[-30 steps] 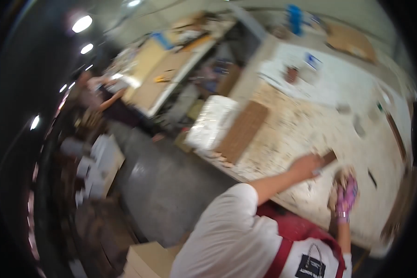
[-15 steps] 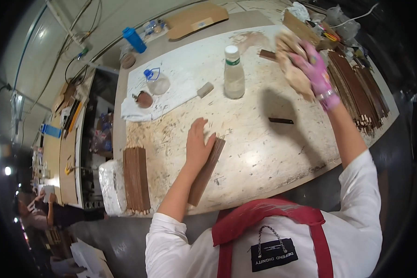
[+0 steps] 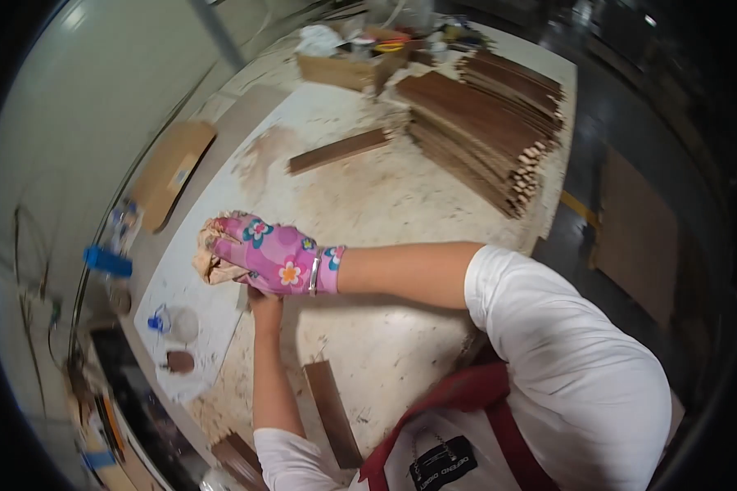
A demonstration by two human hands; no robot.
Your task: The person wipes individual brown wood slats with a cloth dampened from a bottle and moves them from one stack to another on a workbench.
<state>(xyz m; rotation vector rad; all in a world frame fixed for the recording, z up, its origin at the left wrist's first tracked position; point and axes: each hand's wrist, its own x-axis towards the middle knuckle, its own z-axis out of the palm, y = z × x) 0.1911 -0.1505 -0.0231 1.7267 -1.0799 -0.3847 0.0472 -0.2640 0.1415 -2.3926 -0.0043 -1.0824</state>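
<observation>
My right hand, in a pink flowered glove with a band at the wrist, is closed on a crumpled tan cloth over the left part of the table. Directly below and behind the glove is my left hand, bare, its fingers hidden by the glove. Whether it touches the cloth or anything else cannot be made out. On the near side of my arms lies a brown wooden slat bundle. A short brown strip piece rests farther off on the pale tabletop.
Large stacks of brown strips fill the far right, beside a cardboard box of odds and ends. At left stand a blue bottle and a clear jug, with a brown lump nearby. More slats sit at the lower left.
My view has turned to the right. My gloved hand has brought the cloth across to the left hand, which has left the slat bundle. The white-capped bottle is no longer visible.
</observation>
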